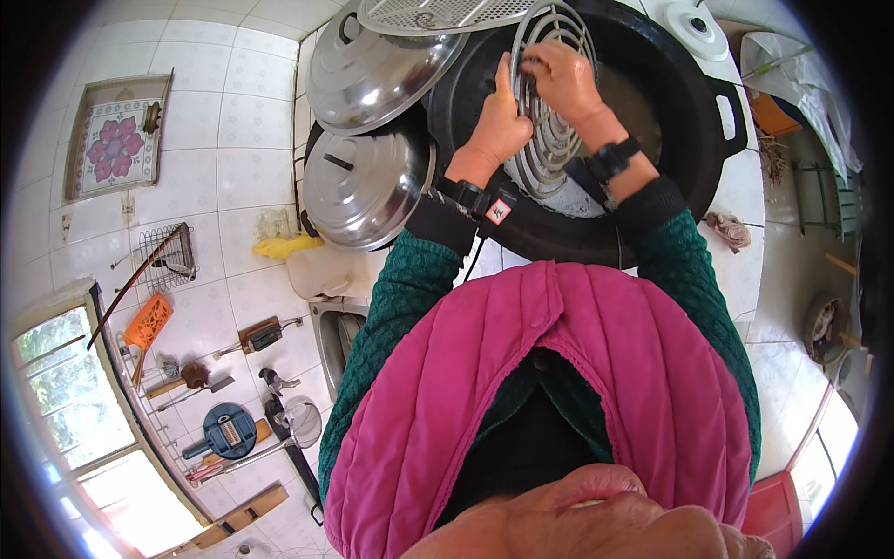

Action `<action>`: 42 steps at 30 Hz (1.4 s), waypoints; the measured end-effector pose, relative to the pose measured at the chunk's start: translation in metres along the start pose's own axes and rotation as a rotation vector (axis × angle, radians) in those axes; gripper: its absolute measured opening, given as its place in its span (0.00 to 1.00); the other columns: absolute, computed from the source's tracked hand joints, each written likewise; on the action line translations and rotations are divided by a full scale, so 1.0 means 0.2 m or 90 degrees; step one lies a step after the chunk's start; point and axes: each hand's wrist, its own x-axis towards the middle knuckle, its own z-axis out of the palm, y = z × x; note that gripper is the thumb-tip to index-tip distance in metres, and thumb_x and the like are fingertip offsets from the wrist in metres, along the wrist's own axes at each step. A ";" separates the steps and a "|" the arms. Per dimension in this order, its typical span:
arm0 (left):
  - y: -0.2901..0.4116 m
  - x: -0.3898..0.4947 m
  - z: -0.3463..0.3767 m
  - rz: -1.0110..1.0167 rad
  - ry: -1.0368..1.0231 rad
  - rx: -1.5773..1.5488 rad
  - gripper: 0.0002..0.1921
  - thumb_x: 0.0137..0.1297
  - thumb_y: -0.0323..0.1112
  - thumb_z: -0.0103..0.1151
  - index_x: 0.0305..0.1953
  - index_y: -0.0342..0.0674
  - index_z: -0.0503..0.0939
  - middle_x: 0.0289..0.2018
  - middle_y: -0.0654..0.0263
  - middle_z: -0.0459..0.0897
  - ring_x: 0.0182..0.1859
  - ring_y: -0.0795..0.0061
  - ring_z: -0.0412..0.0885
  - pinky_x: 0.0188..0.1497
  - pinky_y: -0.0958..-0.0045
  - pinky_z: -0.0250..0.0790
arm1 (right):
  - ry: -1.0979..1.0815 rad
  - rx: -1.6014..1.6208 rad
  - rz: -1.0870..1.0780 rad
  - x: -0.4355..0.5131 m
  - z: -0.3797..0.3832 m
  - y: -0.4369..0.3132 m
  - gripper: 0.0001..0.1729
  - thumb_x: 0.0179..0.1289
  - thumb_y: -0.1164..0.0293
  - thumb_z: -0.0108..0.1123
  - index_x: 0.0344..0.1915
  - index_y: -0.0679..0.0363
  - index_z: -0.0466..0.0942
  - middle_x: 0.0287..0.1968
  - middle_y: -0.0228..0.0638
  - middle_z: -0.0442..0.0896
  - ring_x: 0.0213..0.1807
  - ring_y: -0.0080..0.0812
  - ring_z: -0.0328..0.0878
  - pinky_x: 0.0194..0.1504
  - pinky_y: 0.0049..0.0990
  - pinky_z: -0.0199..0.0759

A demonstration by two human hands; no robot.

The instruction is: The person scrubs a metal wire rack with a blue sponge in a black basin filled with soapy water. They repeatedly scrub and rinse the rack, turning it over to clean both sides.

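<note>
A round metal steaming rack of concentric rings stands tilted on edge inside a large black wok. My left hand grips the rack's left rim, its index finger stretched along it. Against the upper rings, my right hand rests with bent fingers; its fingertips are partly hidden and slightly blurred, so I cannot tell whether it holds anything. Murky water lies in the wok's bottom. Below the rack shows a whitish patch, cloth or foam, I cannot tell which.
Two domed metal lids stand left of the wok, with a perforated metal tray above. A crumpled cloth and a white lid lie on the right counter. A plastic jug stands near the sink.
</note>
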 end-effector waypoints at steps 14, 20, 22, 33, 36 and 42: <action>-0.01 -0.01 0.01 -0.044 0.000 0.040 0.48 0.54 0.20 0.54 0.74 0.37 0.39 0.38 0.49 0.85 0.38 0.54 0.86 0.46 0.65 0.76 | -0.024 -0.015 -0.018 -0.01 0.00 -0.03 0.08 0.54 0.77 0.62 0.36 0.60 0.81 0.34 0.42 0.82 0.38 0.48 0.80 0.39 0.38 0.76; 0.01 0.00 -0.01 -0.094 0.040 -0.043 0.47 0.51 0.18 0.51 0.74 0.39 0.44 0.34 0.46 0.83 0.37 0.54 0.85 0.43 0.66 0.74 | -0.029 0.036 0.029 -0.09 0.03 0.03 0.07 0.54 0.78 0.63 0.35 0.62 0.81 0.34 0.45 0.82 0.38 0.51 0.80 0.39 0.38 0.75; 0.01 0.00 -0.03 -0.113 0.028 0.012 0.47 0.52 0.18 0.52 0.74 0.39 0.43 0.39 0.46 0.84 0.41 0.51 0.85 0.46 0.67 0.74 | -0.078 0.059 0.083 -0.24 0.02 0.00 0.08 0.53 0.80 0.62 0.35 0.62 0.81 0.34 0.45 0.82 0.38 0.52 0.80 0.40 0.39 0.75; -0.03 -0.01 0.02 -0.078 0.067 0.007 0.39 0.54 0.22 0.53 0.68 0.36 0.52 0.42 0.39 0.82 0.48 0.39 0.80 0.49 0.56 0.72 | 0.004 -0.052 0.081 -0.05 0.09 0.08 0.07 0.50 0.79 0.63 0.33 0.63 0.81 0.33 0.44 0.82 0.39 0.51 0.80 0.41 0.40 0.75; -0.06 -0.05 0.02 -0.055 0.065 -0.026 0.40 0.55 0.22 0.50 0.70 0.35 0.48 0.41 0.32 0.79 0.49 0.32 0.76 0.50 0.50 0.69 | -0.013 -0.022 0.040 -0.15 0.10 0.02 0.07 0.51 0.79 0.62 0.33 0.62 0.81 0.34 0.45 0.83 0.39 0.51 0.80 0.41 0.41 0.75; -0.07 -0.11 0.04 -0.038 0.082 -0.021 0.41 0.53 0.21 0.49 0.71 0.36 0.48 0.41 0.31 0.79 0.48 0.31 0.76 0.50 0.48 0.68 | -0.020 0.001 0.071 -0.22 0.07 -0.04 0.09 0.51 0.81 0.62 0.34 0.63 0.82 0.35 0.47 0.84 0.39 0.49 0.82 0.41 0.39 0.76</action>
